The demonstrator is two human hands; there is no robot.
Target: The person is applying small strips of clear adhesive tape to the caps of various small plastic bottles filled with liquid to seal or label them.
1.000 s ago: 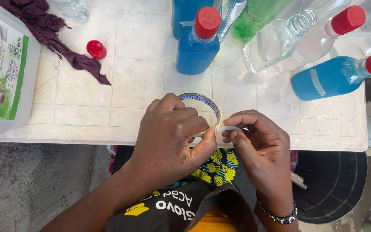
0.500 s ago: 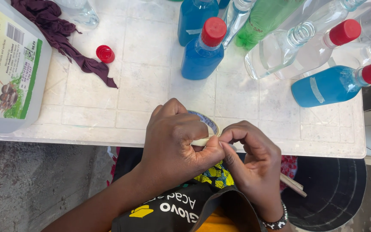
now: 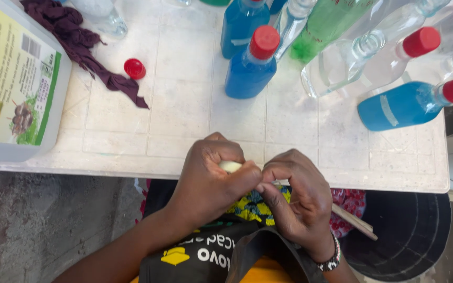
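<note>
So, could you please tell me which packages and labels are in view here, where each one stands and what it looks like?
Jug label: far left on a big pale plastic jug, a yellow and green rectangle with a lemon picture.
Blue bottle: table centre, red cap, no label seen.
Second blue bottle: at right, lying tilted, red cap, small pale strip on its side.
Clear bottles: upper right, tilted, label-free.
</note>
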